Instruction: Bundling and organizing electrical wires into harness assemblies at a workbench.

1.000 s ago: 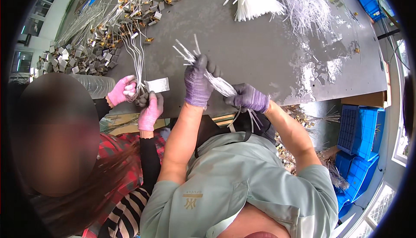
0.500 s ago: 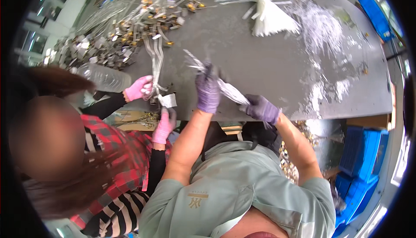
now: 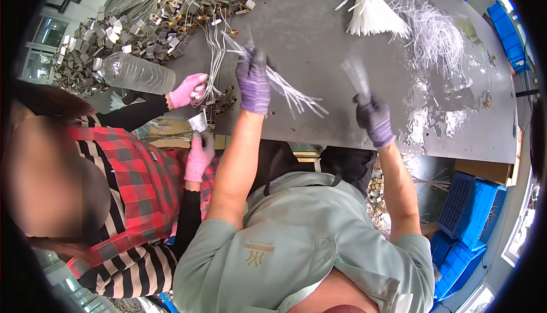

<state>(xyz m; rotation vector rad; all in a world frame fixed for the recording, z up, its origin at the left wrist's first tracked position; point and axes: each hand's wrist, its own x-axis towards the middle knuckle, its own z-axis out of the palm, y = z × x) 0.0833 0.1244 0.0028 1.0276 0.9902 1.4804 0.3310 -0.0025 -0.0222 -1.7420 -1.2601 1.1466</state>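
My left hand [image 3: 253, 82], in a purple glove, is closed around a loose bundle of thin white strips [image 3: 293, 92]; their ends fan out on both sides of the fist. Over the table to the right, my right hand [image 3: 374, 120], also gloved, grips a short whitish bunch of strips [image 3: 356, 75] that points away from me and is smeared by motion. Farther off lies a thick sheaf of white strips [image 3: 373, 13], pinched at its upper part and flared at the near end. Beside it is a loose tangle of thin clear-white strands [image 3: 436, 36].
At my left a co-worker's pink-gloved hands [image 3: 190, 89] handle white wires [image 3: 215, 65]. A clear plastic bottle [image 3: 137, 73] lies by a heap of small grey metal blocks [image 3: 97, 45] with brass-coloured parts. Blue crates [image 3: 470, 202] stand at the right, below the grey table [image 3: 307, 33].
My hands have moved apart: the right went away and to the right with a short bunch, while the left shifted slightly left and farther off. The left bundle's near end now fans out.
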